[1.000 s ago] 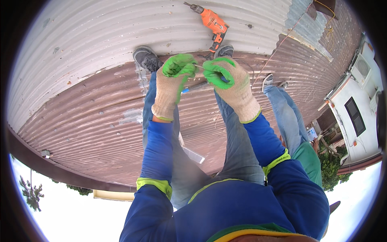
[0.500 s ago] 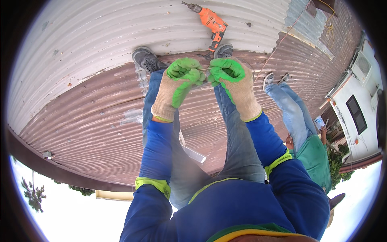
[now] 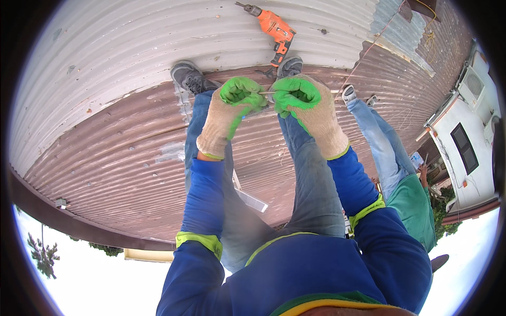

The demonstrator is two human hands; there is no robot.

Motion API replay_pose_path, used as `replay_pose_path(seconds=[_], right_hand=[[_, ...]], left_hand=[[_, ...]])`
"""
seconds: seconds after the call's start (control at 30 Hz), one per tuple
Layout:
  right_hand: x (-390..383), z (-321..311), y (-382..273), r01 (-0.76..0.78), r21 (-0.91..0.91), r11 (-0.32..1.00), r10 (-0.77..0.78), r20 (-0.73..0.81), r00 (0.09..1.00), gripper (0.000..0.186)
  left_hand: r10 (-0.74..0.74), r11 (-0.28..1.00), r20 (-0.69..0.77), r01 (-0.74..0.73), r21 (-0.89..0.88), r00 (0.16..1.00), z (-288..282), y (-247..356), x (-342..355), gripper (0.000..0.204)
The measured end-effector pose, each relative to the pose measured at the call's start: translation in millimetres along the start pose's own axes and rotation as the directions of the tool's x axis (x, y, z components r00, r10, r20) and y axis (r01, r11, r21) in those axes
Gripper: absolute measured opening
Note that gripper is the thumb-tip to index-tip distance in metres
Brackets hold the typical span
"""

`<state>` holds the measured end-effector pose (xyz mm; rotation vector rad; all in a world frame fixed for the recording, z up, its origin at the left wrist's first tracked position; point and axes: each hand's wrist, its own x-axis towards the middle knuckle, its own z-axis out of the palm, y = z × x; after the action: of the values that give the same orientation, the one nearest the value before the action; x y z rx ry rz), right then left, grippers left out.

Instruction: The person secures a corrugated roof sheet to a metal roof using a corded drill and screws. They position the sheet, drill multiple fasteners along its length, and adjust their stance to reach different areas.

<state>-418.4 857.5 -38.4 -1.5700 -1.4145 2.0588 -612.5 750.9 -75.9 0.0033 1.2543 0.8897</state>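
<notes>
Both my hands wear beige knit gloves with green-coated palms and fingers. In front of me, above my knees, my left hand (image 3: 239, 97) is closed with its fingertips pinched together. My right hand (image 3: 298, 96) faces it a short gap away, also pinching. Between them runs a thin, pale wire-like piece (image 3: 269, 92), held at both ends; its exact kind is too small to tell. Beyond my hands an orange power drill (image 3: 276, 30) lies on the pale corrugated roofing, its grip end close to my right shoe (image 3: 289, 66).
Brown corrugated roofing (image 3: 121, 142) slopes under my legs. A thin reddish cord (image 3: 371, 45) runs from the upper right toward my right hand. At right sits a person in a green shirt (image 3: 415, 203) and jeans. Farther right stands a white building (image 3: 448, 145).
My right hand and forearm have shifted slightly to the right and turned a little. Both hands keep their pinch on the wire-like piece. The seated person's near arm is now mostly hidden.
</notes>
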Motion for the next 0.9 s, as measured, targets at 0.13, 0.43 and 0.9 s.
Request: replay_pose_path(seconds=[0.13, 0.43, 0.9], right_hand=[[5, -1, 5, -0.266, 0.415, 0.870, 0.289, 0.008, 0.957, 0.024], [5, -7, 5, 0.307, -0.396, 0.865, -0.338, -0.007, 0.941, 0.026], [1, -1, -5, -0.036, -0.139, 0.990, 0.025, -0.078, 0.997, 0.020]], left_hand=[[-0.006, 0.984, 0.087, 0.022, -0.179, 0.996, 0, 2, -2, 0.019], [0.051, 0.998, 0.010, -0.051, 0.037, 0.999, 9, 2, -1, 0.022], [-0.003, 0.988, 0.188, 0.032, -0.151, 0.982, 1, 14, -4, 0.032]])
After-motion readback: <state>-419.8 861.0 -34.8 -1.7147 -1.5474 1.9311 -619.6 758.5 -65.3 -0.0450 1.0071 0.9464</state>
